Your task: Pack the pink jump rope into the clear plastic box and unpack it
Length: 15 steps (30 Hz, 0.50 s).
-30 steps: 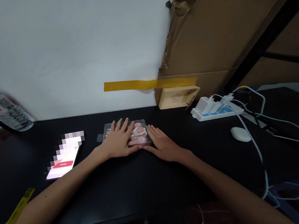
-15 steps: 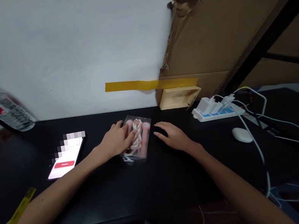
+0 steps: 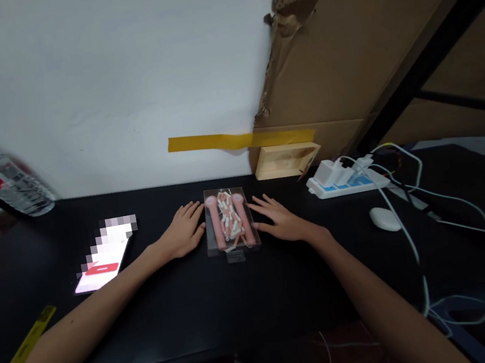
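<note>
A clear plastic box (image 3: 211, 248) lies flat on the black desk, with a pink-and-white beaded jump rope (image 3: 231, 218) inside. Its two pink handles run along the sides and the beads are bunched between them. A small clear tab sticks out at the near end. To the left of the box, my left hand (image 3: 184, 231) rests on the desk with fingers spread, the tips at or very near the box edge. My right hand (image 3: 278, 219) lies likewise on the right side, fingers apart and close to the edge. Neither hand grips anything.
A lit phone (image 3: 108, 255) lies left of my left forearm. Behind it at far left stands a water bottle (image 3: 4, 176). At right are a power strip (image 3: 349, 186) with chargers and cables, and a white rounded case (image 3: 385, 219). A shallow wooden box (image 3: 286, 160) leans against the cardboard.
The jump rope box was tilted under my left hand; now it sits straight. My left hand has let go and drawn off to the left. My right hand's fingers have spread wider.
</note>
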Tool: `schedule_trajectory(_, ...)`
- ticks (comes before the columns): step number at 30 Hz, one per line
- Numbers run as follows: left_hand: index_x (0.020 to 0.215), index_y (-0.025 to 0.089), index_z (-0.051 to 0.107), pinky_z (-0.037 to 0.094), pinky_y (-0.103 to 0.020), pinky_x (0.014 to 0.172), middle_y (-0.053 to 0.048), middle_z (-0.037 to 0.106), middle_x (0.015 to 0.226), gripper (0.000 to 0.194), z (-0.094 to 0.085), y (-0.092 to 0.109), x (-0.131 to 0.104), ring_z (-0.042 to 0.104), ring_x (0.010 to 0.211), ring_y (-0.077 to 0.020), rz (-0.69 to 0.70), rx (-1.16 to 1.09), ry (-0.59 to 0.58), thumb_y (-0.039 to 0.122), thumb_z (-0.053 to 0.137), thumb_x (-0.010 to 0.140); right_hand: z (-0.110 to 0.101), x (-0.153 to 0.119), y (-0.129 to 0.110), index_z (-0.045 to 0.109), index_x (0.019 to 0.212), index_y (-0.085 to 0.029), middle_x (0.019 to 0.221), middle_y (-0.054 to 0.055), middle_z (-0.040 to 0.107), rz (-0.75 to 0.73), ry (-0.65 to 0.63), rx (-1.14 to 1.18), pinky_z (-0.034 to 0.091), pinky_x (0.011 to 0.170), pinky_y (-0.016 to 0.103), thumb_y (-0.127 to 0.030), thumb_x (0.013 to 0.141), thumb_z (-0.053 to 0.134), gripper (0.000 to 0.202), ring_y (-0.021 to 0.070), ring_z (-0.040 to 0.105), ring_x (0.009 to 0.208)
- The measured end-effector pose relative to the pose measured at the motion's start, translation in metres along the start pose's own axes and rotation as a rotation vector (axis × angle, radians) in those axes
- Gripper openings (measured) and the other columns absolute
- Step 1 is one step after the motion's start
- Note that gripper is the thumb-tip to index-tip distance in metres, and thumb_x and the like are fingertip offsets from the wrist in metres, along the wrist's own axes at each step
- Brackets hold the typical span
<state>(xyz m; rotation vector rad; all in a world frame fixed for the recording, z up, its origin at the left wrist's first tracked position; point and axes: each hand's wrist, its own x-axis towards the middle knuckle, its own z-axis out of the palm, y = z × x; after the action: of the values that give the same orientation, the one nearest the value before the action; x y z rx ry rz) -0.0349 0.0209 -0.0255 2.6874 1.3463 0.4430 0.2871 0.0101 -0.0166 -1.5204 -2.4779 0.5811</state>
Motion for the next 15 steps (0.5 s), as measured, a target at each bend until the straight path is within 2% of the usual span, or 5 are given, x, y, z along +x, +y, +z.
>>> schedule_trajectory(4,0.152,0.007,0.030,0.020,-0.054,0.119,-0.020,0.030,0.159,0.061,0.0047,-0.0010,-0.0032,0.023,0.149,-0.0347,0.008,0.091,-0.079,0.039,0.027,0.100,-0.0010,-0.0011,0.0030,0.028,0.157,-0.031,0.166,0.006,0.019,-0.032,0.003,0.007,0.013,0.123,0.061,-0.068,0.093,0.044,0.076,0.0347,0.005,0.154)
schedule_trajectory(8,0.153,0.011,0.026,0.018,-0.054,0.119,-0.019,0.028,0.161,0.064,0.0029,0.0009,-0.0044,0.021,0.150,-0.0341,0.021,0.099,-0.078,0.046,0.026,0.100,-0.0025,-0.0016,0.0070,0.027,0.157,-0.035,0.165,0.003,0.021,-0.061,0.012,0.021,0.017,0.122,0.062,-0.064,0.095,0.047,0.071,0.0333,0.008,0.154)
schedule_trajectory(15,0.155,0.008,0.023,0.016,-0.053,0.120,-0.020,0.025,0.161,0.070,-0.0007,0.0050,-0.0048,0.018,0.151,-0.0351,0.013,0.102,-0.107,0.053,0.024,0.101,0.0008,0.0015,0.0087,0.029,0.157,-0.031,0.166,0.004,0.019,-0.009,0.005,-0.063,0.014,0.122,0.062,-0.047,0.097,0.051,0.066,0.0351,0.006,0.153)
